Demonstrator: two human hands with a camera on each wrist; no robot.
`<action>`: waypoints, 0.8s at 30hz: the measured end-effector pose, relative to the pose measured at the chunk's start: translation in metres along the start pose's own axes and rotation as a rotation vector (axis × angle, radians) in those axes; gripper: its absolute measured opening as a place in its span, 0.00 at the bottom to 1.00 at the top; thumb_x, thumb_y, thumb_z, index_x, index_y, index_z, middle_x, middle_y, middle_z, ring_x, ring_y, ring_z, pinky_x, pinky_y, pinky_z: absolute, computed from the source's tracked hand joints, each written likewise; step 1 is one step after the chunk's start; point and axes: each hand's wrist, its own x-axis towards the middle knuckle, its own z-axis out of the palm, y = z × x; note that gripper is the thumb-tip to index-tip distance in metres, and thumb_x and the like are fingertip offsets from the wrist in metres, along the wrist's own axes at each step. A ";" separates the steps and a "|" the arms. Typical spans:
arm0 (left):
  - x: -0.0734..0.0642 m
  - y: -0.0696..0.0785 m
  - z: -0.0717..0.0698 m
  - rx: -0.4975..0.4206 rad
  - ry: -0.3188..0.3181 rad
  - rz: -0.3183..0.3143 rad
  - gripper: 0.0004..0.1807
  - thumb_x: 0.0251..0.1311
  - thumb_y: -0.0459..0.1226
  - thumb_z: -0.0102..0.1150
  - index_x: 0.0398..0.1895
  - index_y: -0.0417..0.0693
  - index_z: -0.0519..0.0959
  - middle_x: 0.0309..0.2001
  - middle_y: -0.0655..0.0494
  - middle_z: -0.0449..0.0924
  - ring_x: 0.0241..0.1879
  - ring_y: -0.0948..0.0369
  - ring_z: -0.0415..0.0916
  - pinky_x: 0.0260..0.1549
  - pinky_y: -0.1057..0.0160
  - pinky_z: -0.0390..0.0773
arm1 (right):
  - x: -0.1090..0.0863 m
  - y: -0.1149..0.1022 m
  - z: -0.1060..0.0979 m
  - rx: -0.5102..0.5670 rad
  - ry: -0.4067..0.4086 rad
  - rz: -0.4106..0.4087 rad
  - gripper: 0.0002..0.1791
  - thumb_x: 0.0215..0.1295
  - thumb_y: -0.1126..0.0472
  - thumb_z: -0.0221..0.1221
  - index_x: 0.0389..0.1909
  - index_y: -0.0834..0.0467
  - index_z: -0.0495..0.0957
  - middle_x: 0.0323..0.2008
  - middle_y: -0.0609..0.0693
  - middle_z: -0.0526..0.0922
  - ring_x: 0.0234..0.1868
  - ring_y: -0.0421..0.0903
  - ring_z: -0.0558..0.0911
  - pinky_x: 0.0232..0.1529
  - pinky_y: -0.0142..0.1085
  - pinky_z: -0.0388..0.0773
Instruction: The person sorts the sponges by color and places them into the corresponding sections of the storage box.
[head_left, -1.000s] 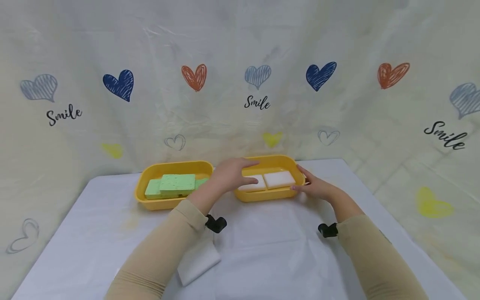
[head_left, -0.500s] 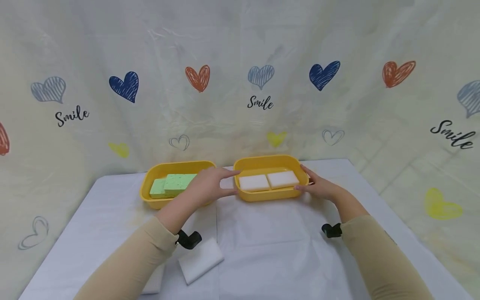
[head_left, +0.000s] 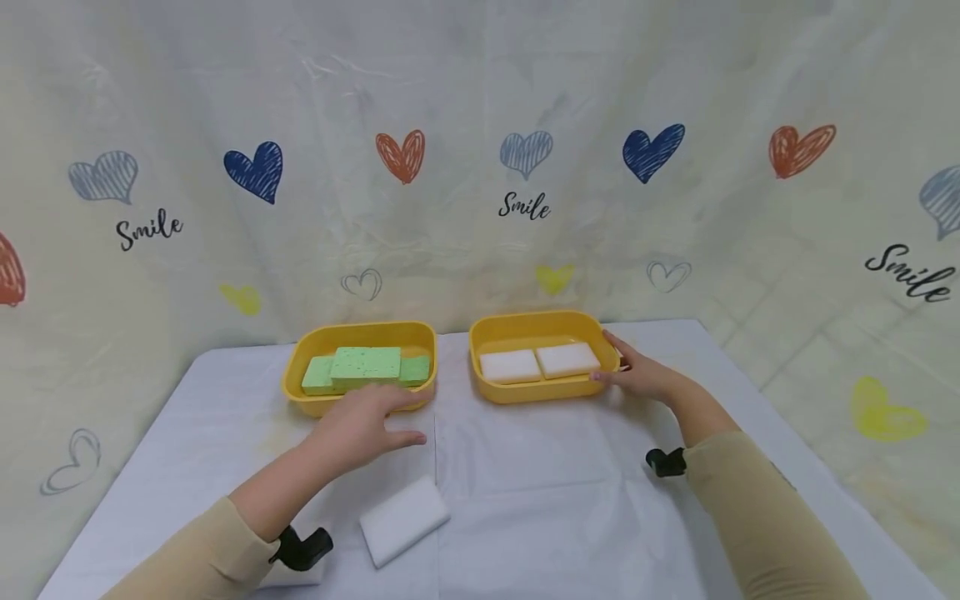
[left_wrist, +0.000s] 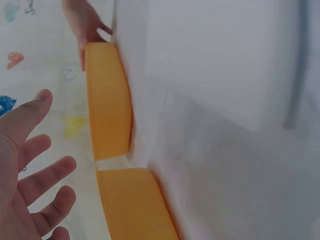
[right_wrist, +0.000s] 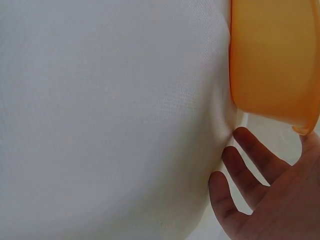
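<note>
My left hand [head_left: 360, 429] hangs over the table just in front of the left yellow plastic tub [head_left: 300, 406], fingers and thumb spread with nothing between them. In the left wrist view, the left hand's fingers [left_wrist: 46, 180] stand apart. Several green sponges [head_left: 366, 364] lie in that tub, one on top of the others. At the right yellow tub [head_left: 543, 390], my right hand [head_left: 645, 375] touches the right end, fingers spread and fairly straight at its rim. Inside it, two white sponges [head_left: 510, 367] lie side by side.
Near the front of the white-covered table [head_left: 562, 517] lies a white sponge [head_left: 405, 521] at an angle. Part of another white piece [head_left: 292, 577] shows under the left wrist. Behind the tubs hangs a pale curtain [head_left: 450, 242] printed with hearts.
My left hand has moved from above the right tub, left and then down toward me, to in front of the green sponges' tub. The right hand stays at the right tub's end.
</note>
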 end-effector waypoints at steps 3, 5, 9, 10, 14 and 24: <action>-0.012 -0.002 0.004 0.020 0.009 0.033 0.35 0.52 0.58 0.71 0.65 0.69 0.76 0.61 0.69 0.77 0.62 0.61 0.73 0.61 0.53 0.73 | -0.001 0.000 0.001 0.007 0.001 0.005 0.61 0.59 0.29 0.59 0.79 0.39 0.27 0.69 0.71 0.56 0.62 0.66 0.63 0.64 0.69 0.58; -0.018 -0.002 0.008 0.029 -0.002 0.056 0.34 0.52 0.58 0.70 0.65 0.69 0.76 0.61 0.68 0.78 0.62 0.61 0.73 0.60 0.53 0.73 | 0.000 0.001 0.001 0.011 0.004 0.008 0.61 0.58 0.29 0.60 0.79 0.39 0.27 0.69 0.70 0.56 0.62 0.66 0.63 0.64 0.69 0.58; -0.030 0.001 0.015 0.041 -0.047 0.077 0.32 0.53 0.58 0.69 0.63 0.68 0.78 0.57 0.64 0.80 0.59 0.58 0.75 0.59 0.50 0.73 | 0.001 0.001 0.002 0.011 0.004 0.010 0.62 0.57 0.28 0.60 0.79 0.39 0.27 0.69 0.70 0.56 0.63 0.66 0.62 0.64 0.70 0.57; -0.032 0.002 0.017 0.041 -0.062 0.085 0.32 0.53 0.58 0.69 0.63 0.67 0.78 0.56 0.64 0.80 0.58 0.57 0.75 0.58 0.49 0.73 | 0.002 0.002 0.002 0.009 0.004 0.010 0.63 0.57 0.28 0.60 0.79 0.39 0.27 0.69 0.71 0.55 0.63 0.66 0.62 0.64 0.70 0.57; -0.040 0.005 0.023 0.040 -0.116 0.114 0.32 0.54 0.58 0.69 0.63 0.64 0.78 0.53 0.62 0.81 0.55 0.55 0.76 0.55 0.47 0.74 | 0.003 0.003 0.001 0.010 -0.001 0.016 0.63 0.56 0.27 0.60 0.79 0.38 0.27 0.70 0.71 0.55 0.63 0.67 0.62 0.64 0.70 0.56; -0.057 0.001 0.042 0.093 -0.190 0.115 0.36 0.49 0.61 0.70 0.64 0.67 0.77 0.51 0.62 0.80 0.49 0.55 0.77 0.48 0.49 0.77 | 0.003 0.003 -0.001 0.011 0.000 0.014 0.63 0.56 0.27 0.60 0.79 0.37 0.27 0.70 0.70 0.54 0.63 0.67 0.61 0.64 0.71 0.56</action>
